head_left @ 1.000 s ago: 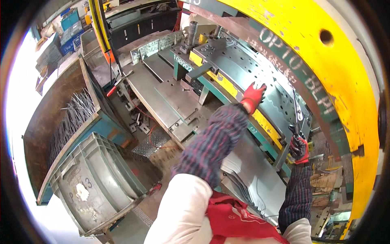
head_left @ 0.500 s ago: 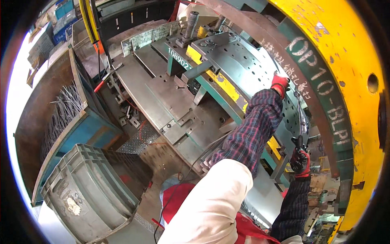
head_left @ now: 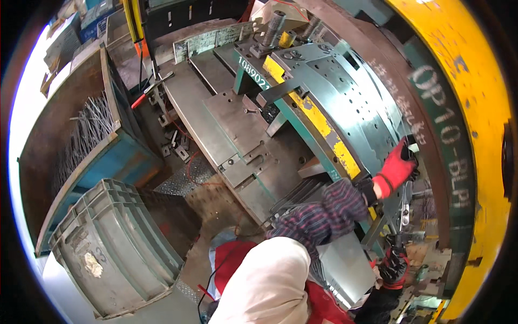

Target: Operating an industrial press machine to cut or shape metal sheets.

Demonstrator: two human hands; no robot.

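Observation:
In its red and black glove, my left hand (head_left: 398, 164) is at the right end of the curved steel die (head_left: 345, 92), fingers curled closed by its edge. A small pale corner shows at the fingertips; what they grip is unclear. Lower down, my right hand (head_left: 395, 264), gloved in black and red, is closed around the lower end of a long metal pliers-like tool (head_left: 405, 213) with round rivets, which points up toward my left hand. The die has many holes and a yellow and green front edge. A smooth metal sheet (head_left: 345, 270) shows below my left forearm.
A yellow and green press frame (head_left: 480, 162) curves along the right. At the left stand a rusty blue bin (head_left: 127, 162) of thin metal scrap and a grey plastic crate (head_left: 121, 248). A red-handled tool (head_left: 151, 90) lies at the bed's far left edge. Threaded posts (head_left: 274, 28) rise behind.
My left hand has moved from the far side of the die toward me and right, to its right end. My right hand has dropped lower with the tool. The whole view has shifted slightly.

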